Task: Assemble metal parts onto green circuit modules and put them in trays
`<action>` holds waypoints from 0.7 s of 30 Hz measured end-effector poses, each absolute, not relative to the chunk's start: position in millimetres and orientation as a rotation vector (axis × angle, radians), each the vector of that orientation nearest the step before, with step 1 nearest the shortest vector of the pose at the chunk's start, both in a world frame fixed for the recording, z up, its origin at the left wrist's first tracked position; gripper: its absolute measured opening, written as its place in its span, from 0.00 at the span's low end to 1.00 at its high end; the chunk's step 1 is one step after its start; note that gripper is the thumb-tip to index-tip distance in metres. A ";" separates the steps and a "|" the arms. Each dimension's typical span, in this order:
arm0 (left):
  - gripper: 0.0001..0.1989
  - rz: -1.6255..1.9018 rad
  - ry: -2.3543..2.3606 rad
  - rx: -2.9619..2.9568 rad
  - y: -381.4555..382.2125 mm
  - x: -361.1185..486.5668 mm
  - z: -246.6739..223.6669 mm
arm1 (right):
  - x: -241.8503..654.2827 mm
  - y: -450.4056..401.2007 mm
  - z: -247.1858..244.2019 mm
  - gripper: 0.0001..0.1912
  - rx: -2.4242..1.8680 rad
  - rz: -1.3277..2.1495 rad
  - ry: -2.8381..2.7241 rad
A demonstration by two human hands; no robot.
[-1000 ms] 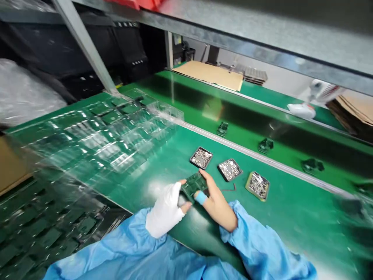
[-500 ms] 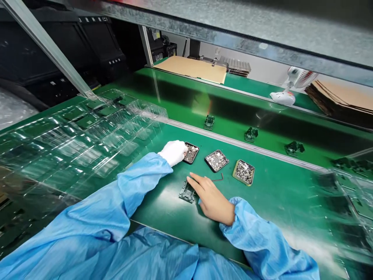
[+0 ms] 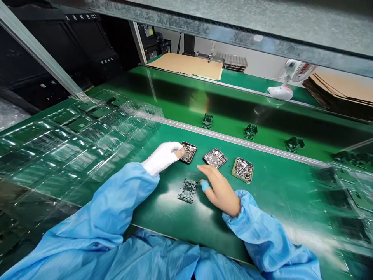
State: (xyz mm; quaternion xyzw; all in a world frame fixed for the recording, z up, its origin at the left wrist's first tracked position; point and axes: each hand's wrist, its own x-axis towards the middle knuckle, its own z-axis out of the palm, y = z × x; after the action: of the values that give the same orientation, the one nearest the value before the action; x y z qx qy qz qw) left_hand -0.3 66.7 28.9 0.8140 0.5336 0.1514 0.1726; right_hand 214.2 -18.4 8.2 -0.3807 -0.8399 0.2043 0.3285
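Note:
My left hand (image 3: 165, 154), in a white glove with bare fingertips, is at the left edge of a small square tray of tiny metal parts (image 3: 189, 152). Its thumb and forefinger are pinched together; anything between them is too small to make out. My right hand (image 3: 220, 191) is bare except for a blue wrap on the thumb. Its fingers stretch out, apart from one another, just right of a green circuit board in a frame (image 3: 187, 190) lying on the table. A second parts tray (image 3: 215, 158) lies beyond the right fingertips, and a third (image 3: 243, 170) farther right.
Clear plastic blister trays (image 3: 96, 144) cover the left side; more trays (image 3: 354, 194) holding boards are at the right. Several boards, one a small green board (image 3: 208, 120), stand beyond the metal rail (image 3: 233, 143). A fan (image 3: 287, 83) and cardboard sheets (image 3: 186, 65) sit behind. A metal beam hangs overhead.
My right hand has drawn back to the right, off the framed circuit board. My left hand has shifted slightly toward me at the left tray. The whole view has moved a little.

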 end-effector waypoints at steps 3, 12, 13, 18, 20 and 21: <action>0.13 0.819 1.381 2.142 30.4 0.9 24.7 | 201.4 -12.5 16.5 0.09 -1.048 0.726 -1.981; 0.08 1.118 1.574 2.464 -7.8 8.4 10.9 | 167.6 -1.7 15.0 0.03 -0.996 1.169 -1.616; 0.08 1.140 1.532 2.454 -7.7 6.6 10.4 | 170.3 -1.4 17.1 0.03 -0.995 1.158 -1.628; 0.26 0.979 1.217 2.238 -13.4 -6.9 -4.0 | 196.7 2.9 26.1 0.03 -1.023 1.060 -1.682; 0.34 0.739 1.142 2.172 -17.0 -9.1 -16.2 | 205.1 3.3 22.4 0.03 -1.028 1.010 -1.756; 0.33 0.656 1.135 2.139 -18.6 -8.7 -22.3 | 207.3 2.4 18.9 0.04 -1.023 0.980 -1.812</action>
State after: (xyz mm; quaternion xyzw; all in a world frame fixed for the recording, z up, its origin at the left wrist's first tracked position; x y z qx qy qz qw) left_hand -8.7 -18.6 -22.3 0.8103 0.4299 0.2484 0.3112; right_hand 207.3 2.4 18.9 -0.4061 -0.7190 0.3890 0.4084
